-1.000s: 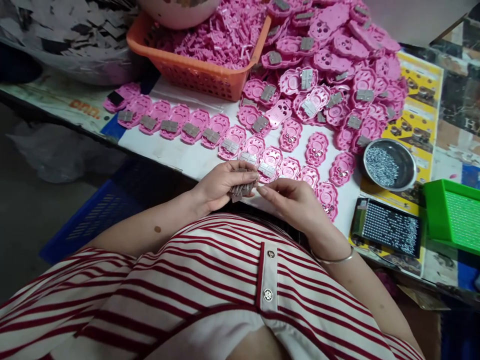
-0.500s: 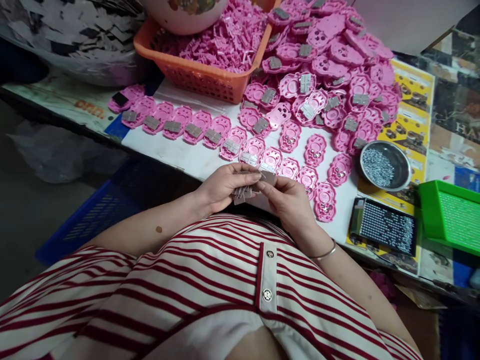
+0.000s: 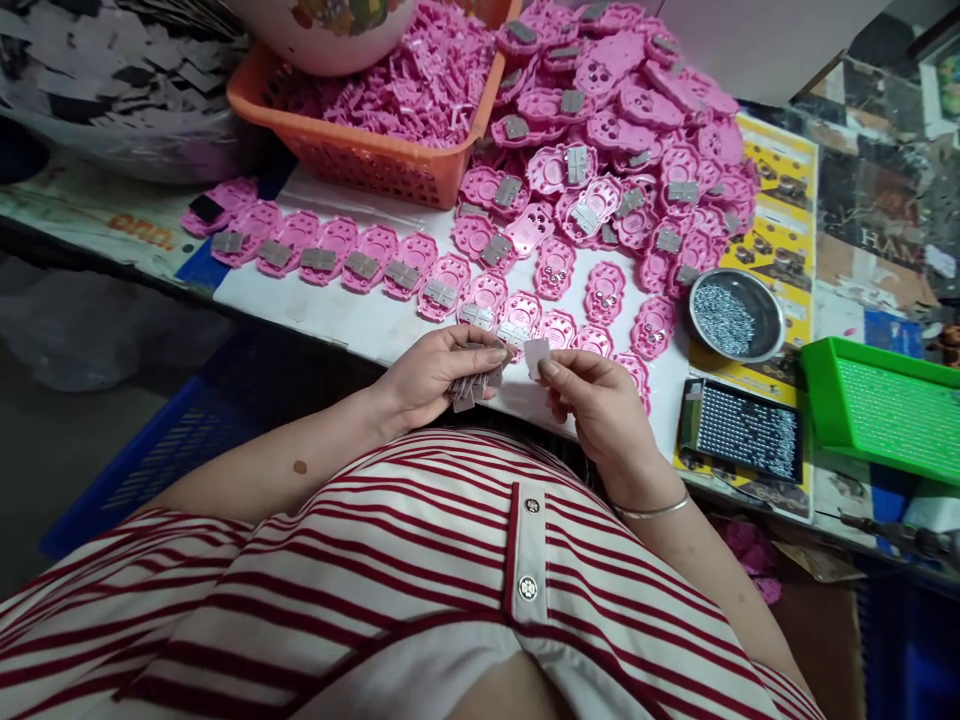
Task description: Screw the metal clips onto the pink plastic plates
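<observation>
Right hand (image 3: 600,405) pinches a squarish grey plate (image 3: 537,357); left hand (image 3: 421,375) clasps a stack (image 3: 469,390) — fanned. Open white sheet (image 3: 300,299) fronts pink casings (image 3: 375,245).

Two hands (image 3: 424,375) (image 3: 607,415), one metal bowl (image 3: 766,322)

Glossy plastic shells (image 3: 604,292), matt plates (image 3: 537,357), shiny metal bowl (image 3: 768,326), cloth shirt (image 3: 360,540)

R hand (image 3: 604,410): 1 sec ago close by the gray stack (image 3: 469,390); now pulled a bit away.
Gray card (image 3: 535,355): ½ sec ago by L hand (image 3: 416,380); now clear of it, pinched in R hand.
Head cam: turned a bit, so pink pile (image 3: 622,130) & metal bowl (image 3: 766,318) sit farther left in view.
Green tray (image 3: 819,395): more of it shows now.
</observation>
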The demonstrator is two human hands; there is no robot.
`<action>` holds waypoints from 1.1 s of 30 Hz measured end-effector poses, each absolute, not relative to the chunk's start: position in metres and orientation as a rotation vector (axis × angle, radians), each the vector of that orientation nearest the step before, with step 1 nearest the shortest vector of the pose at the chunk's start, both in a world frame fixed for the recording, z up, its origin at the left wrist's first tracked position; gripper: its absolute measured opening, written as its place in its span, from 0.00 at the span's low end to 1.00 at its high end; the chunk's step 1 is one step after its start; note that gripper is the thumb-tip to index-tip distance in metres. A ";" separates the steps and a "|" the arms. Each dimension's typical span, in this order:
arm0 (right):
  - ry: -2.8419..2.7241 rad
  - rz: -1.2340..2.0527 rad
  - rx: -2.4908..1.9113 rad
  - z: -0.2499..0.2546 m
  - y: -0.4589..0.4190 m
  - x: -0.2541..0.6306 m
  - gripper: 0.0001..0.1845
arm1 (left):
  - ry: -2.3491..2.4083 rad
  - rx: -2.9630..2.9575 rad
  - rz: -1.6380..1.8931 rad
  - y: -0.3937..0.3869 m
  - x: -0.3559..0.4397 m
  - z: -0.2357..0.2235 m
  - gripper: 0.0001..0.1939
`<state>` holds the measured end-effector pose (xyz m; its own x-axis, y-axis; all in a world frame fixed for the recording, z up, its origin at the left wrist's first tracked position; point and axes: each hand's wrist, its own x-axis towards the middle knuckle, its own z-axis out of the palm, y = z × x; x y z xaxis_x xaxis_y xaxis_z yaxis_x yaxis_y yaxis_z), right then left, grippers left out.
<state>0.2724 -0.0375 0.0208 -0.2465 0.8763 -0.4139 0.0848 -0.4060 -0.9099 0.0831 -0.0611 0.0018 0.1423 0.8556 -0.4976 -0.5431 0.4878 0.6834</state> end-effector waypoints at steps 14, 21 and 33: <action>-1.023 1.955 -1.200 0.032 -0.036 0.257 0.20 | 1.191 1.077 0.983 -0.068 0.088 0.009 0.08; -1.075 1.901 -1.097 0.029 -0.035 0.257 0.21 | 0.960 0.569 1.016 -0.066 0.091 0.005 0.18; -2.687 0.579 -1.268 0.009 -0.056 0.289 0.22 | 1.076 0.411 1.147 -0.065 0.072 0.000 0.13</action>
